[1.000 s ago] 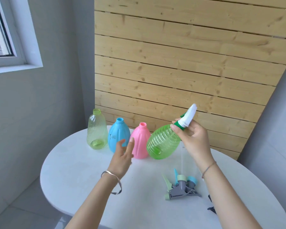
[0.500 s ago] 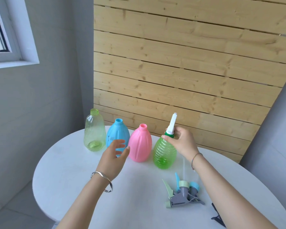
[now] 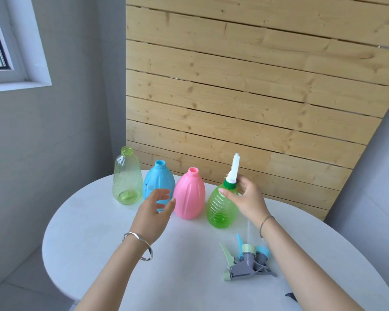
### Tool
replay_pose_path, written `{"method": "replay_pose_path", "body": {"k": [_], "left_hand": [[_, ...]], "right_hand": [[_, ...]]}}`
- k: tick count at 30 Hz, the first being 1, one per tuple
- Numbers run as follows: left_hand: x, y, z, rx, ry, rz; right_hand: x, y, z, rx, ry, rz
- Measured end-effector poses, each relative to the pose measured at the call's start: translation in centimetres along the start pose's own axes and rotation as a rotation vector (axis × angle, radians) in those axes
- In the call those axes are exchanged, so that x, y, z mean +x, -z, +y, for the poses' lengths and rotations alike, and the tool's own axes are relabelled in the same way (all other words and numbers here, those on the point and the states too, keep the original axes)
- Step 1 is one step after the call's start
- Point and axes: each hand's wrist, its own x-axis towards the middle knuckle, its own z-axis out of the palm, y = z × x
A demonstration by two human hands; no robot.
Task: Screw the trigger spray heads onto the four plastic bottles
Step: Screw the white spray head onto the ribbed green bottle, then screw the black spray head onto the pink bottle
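While right hand grips capped green bottle, left hand spread, 3 bottles uncapped

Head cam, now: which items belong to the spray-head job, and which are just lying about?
Job:
- green ribbed bottle, white spray head on it, neck gripped by right hand
- pink bottle
- blue bottle
- clear yellow-green bottle
- loose spray heads
- left hand, holding nothing

Lying about:
- dark object at the table edge, unidentifiable
- window
- plank wall
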Motion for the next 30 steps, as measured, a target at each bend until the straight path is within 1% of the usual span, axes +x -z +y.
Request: {"method": "replay_pose_path", "body": {"k": [17,21,23,26,28,29,30], "left_hand": [[-0.4,0.0,0.2,0.020,0.000,-0.017],[-0.5,0.0,0.2,0.028,-0.006,-0.022],[-0.4,0.1,0.2,0.018,-0.003,-0.020],[-0.4,0.2,0.3,0.005,0.004,-0.011],[-0.4,0.3,0.3,-0.003,0.000,-0.007],[-0.4,0.3,0.3,-0.008,-0.002,-0.004],[-0.4,0.5,0.3,-0.014,-0.005,0.000]], "right_hand": [[-0.9,-0.4,-0.7,-0.038,-0.007,-0.017],[-1.3,0.1,-1.4,-0.010,-0.016,0.053],[-1.7,0.2,-2.4,-0.036,0.040,0.113],[-2.1,-0.2,-5.1,-0.063,0.263,0.183],[-1.7,-1.2,-7.0,-0.122,0.398,0.143],[-1.3,-1.9,-7.8,-0.174,0.418,0.091],[-0.9,-2.9,-8.5,-0.228,0.396,0.020]]}}
